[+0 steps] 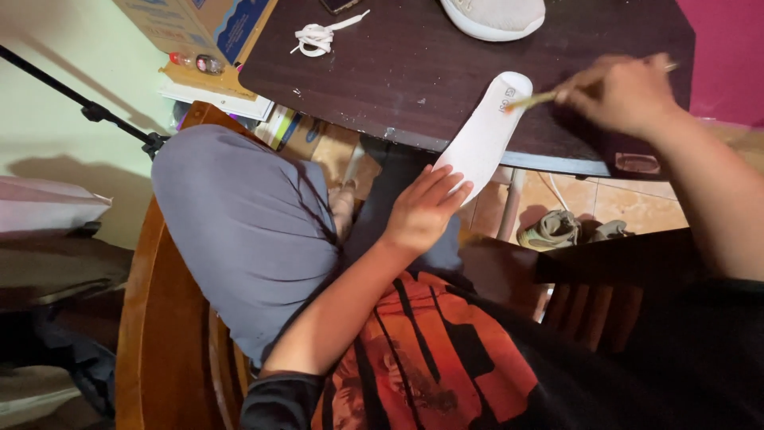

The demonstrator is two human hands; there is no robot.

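While your left hand (422,211) pinches the near end of a flat white foam shoe insole (485,135), thumb under and fingers laid flat on top, its far end rests on the edge of the dark wooden table (414,72), seemingly to keep it steady. Your right hand (621,95) is closed around a thin yellowish brush or stick (535,99), its tip touching the insole's far end. A white sneaker (493,16) and a coiled white shoelace (318,36) lie farther back on the table.
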